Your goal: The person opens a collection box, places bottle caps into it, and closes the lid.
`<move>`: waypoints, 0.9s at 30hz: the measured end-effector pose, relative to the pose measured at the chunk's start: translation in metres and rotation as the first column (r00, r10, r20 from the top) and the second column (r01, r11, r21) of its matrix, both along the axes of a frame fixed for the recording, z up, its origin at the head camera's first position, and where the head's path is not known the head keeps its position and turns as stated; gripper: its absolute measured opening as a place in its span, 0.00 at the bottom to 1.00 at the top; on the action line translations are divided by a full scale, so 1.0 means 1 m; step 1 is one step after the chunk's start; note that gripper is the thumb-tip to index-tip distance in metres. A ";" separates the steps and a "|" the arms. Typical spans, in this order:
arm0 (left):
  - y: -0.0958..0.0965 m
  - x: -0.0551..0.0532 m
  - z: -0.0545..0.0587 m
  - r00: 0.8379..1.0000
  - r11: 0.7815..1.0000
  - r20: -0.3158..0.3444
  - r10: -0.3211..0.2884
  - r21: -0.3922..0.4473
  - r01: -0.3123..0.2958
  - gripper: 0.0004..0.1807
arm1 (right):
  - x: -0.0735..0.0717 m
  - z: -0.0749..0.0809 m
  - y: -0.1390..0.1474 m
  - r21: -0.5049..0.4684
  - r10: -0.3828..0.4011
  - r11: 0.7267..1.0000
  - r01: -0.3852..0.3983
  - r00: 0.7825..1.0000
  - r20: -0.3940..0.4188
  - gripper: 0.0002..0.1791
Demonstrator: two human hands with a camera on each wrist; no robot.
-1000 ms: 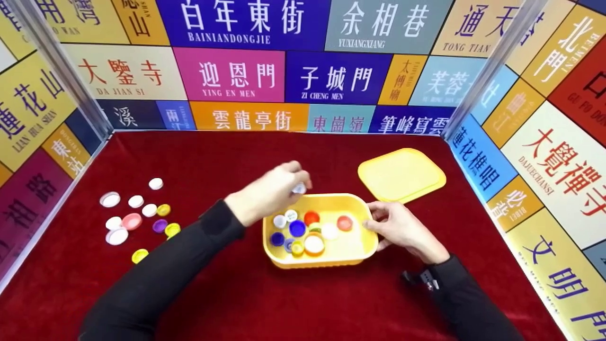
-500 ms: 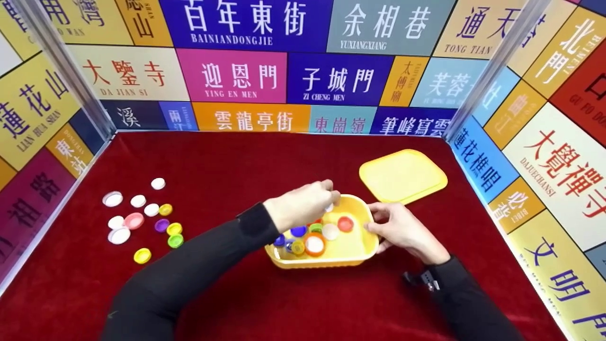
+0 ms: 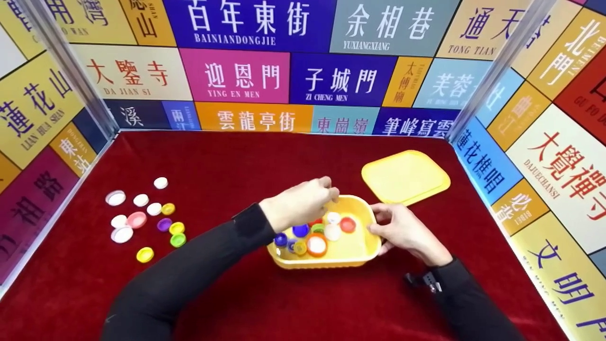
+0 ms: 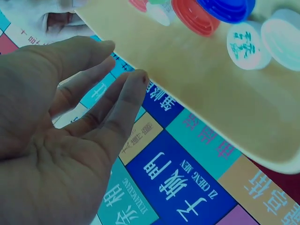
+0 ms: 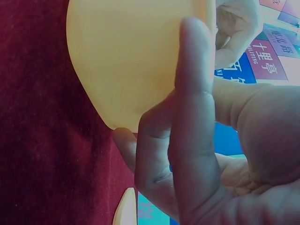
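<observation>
A yellow plastic box holds several bottle caps: blue, red, green, white and orange-rimmed ones. Over its far left part hovers my left hand, fingers loosely bent with nothing between them, as the left wrist view also shows. A white cap lies in the box just below the fingertips, beside a red cap. My right hand grips the box's right end, thumb at the rim and the other fingers against the outside wall. Some caps are hidden behind the left hand.
On the red cloth to the left lie several more caps, among them a purple cap, a pink cap and a green cap. A yellow lid lies behind the right hand. Printed panels enclose the back and sides.
My left hand has moved right over the box with a white cap and let it go inside. The right hand keeps its grip on the box.
</observation>
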State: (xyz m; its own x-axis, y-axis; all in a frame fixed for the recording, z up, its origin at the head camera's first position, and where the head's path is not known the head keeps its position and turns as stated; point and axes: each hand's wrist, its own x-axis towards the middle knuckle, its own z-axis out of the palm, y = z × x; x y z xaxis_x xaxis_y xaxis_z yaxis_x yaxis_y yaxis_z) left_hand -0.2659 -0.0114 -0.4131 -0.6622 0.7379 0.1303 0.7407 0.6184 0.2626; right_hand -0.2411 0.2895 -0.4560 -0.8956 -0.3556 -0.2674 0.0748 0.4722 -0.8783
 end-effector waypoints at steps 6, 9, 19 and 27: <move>-0.014 -0.002 0.002 0.999 0.998 -0.018 0.032 0.049 -0.031 0.12 | 0.001 0.000 0.001 -0.005 0.005 1.000 -0.005 1.000 -0.013 0.28; -0.022 -0.004 0.001 0.997 0.998 -0.048 0.052 0.049 -0.050 0.11 | 0.001 -0.001 0.001 -0.015 0.003 1.000 -0.004 1.000 -0.016 0.29; -0.067 -0.015 -0.006 0.976 0.982 -0.117 0.185 0.069 -0.178 0.11 | 0.000 -0.001 0.001 -0.002 0.005 1.000 -0.005 1.000 -0.021 0.28; -0.123 -0.021 -0.018 0.945 0.954 -0.151 0.288 0.124 -0.271 0.12 | 0.001 -0.002 0.000 0.002 -0.005 1.000 0.005 1.000 -0.029 0.29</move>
State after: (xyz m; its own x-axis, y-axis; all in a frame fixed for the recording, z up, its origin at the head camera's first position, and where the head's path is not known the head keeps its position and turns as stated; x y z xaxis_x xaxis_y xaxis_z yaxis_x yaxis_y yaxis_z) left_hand -0.2866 -0.1340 -0.4310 -0.8029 0.5032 0.3195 0.5798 0.7838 0.2225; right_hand -0.2399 0.2895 -0.4582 -0.9048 -0.3508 -0.2416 0.0513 0.4733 -0.8794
